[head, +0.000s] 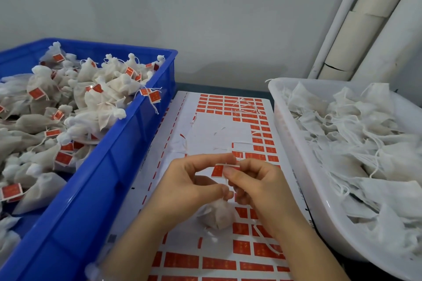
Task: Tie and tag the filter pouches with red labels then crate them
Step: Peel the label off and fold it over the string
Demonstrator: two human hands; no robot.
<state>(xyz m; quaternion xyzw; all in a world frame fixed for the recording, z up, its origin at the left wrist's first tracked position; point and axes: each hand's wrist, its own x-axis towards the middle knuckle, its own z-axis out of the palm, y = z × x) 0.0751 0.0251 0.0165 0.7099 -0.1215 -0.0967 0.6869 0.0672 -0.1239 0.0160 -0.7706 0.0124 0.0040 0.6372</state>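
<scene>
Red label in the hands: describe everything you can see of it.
The red label is a small papery rectangle, red with faint lighter print and a white strip along its top. It stands roughly upright facing the camera, above the label sheet. The right hand pinches its right edge; the left hand pinches the white string running from it down to the pouch. Whether it already sticks to the string cannot be told.
</scene>
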